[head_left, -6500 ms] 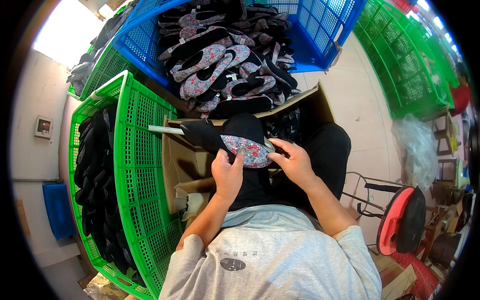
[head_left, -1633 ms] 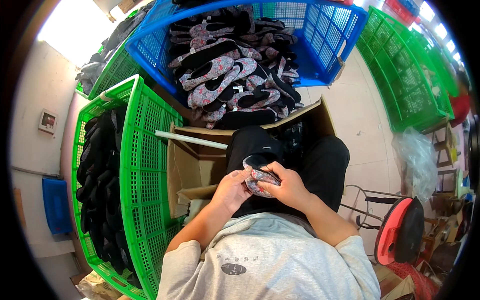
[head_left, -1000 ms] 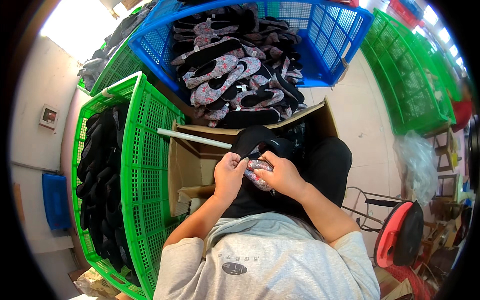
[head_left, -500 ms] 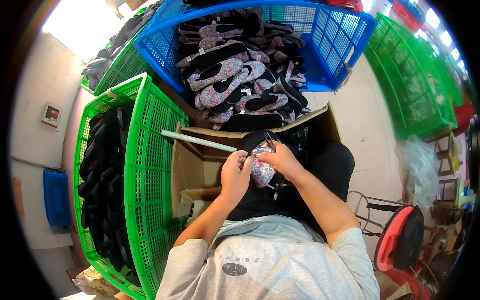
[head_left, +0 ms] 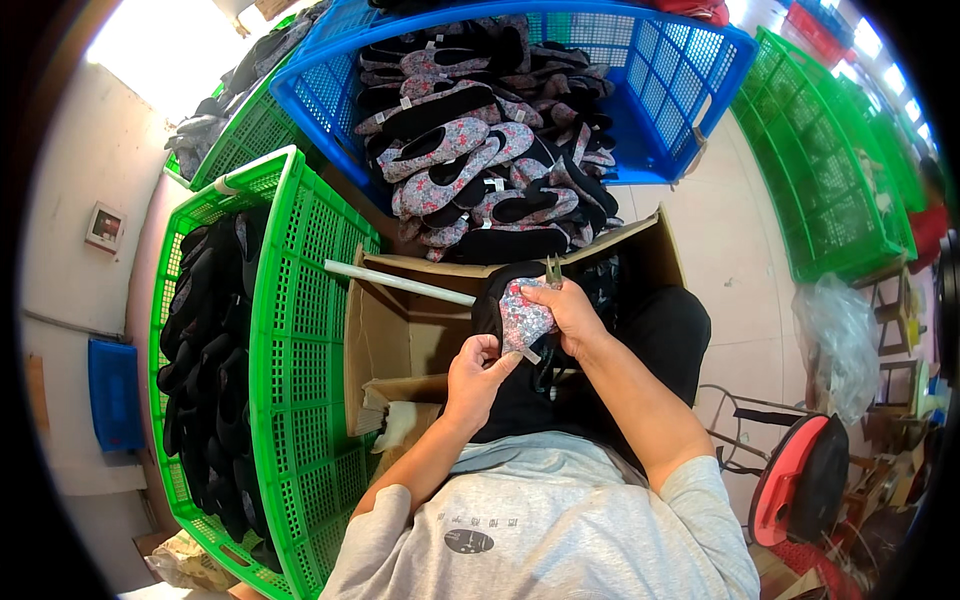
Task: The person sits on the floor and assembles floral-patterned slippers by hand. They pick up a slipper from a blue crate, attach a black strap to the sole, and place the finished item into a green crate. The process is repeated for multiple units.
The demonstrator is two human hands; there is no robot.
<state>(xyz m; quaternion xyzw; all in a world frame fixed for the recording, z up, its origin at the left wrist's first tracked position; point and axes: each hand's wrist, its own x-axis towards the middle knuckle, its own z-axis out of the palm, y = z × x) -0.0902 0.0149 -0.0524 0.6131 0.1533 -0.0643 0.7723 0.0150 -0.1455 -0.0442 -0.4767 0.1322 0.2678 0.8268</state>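
Note:
Over my lap, a floral slipper (head_left: 524, 322) with a black side is held between both hands. My left hand (head_left: 474, 384) is closed, its thumb and fingers pinching the slipper's near end beside a small white tag (head_left: 529, 355). Closed round the slipper's far right side, my right hand (head_left: 570, 316) presses its thumb onto the floral cloth. Metal snips (head_left: 554, 268) also sit in that hand, tips pointing away from me; their handles are hidden in the palm.
An open cardboard box (head_left: 377, 330) stands before me, a pale tube (head_left: 400, 284) across it. Beyond is a blue crate (head_left: 650, 170) heaped with floral slippers. At left, a green crate (head_left: 315, 400) holds black slippers. A red-and-black stool (head_left: 790, 480) stands at right, near a plastic bag (head_left: 840, 345).
The slipper has been turned, so its black side now shows at left. My left hand has moved nearer to me, to the tagged end. The snips now point straight ahead.

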